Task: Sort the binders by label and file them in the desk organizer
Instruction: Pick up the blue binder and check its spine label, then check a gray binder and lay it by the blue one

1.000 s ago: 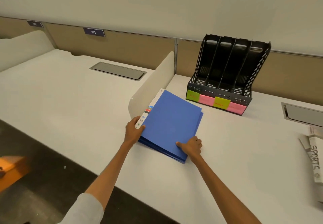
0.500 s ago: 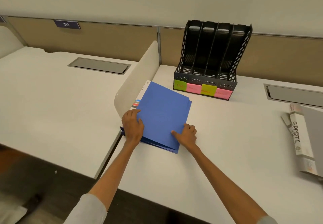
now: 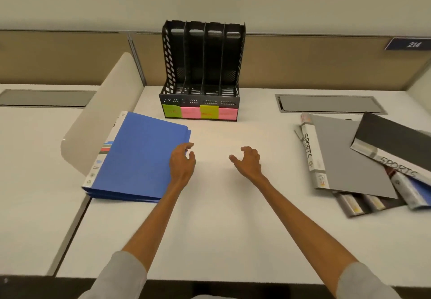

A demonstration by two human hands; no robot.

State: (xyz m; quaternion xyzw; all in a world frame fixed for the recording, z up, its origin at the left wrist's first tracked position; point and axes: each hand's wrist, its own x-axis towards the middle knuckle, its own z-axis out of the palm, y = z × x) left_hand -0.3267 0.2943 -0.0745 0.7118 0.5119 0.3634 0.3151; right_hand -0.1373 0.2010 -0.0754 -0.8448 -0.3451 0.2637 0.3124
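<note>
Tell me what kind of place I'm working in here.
Most likely an open-plan office: a numbered plate, a curved desk divider, and a desk organizer with blue binders to file.

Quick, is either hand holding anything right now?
Left hand: open, fingers loosely curled, holding nothing, at the blue binders' edge.
Right hand: open, loosely curled, holding nothing, over the desk.

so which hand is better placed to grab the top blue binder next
Left, probably. The left hand is over the right edge of the blue binder stack, fingers loosely curled and holding nothing. The right hand hovers over the desk, apart from that stack, also holding nothing.
</note>
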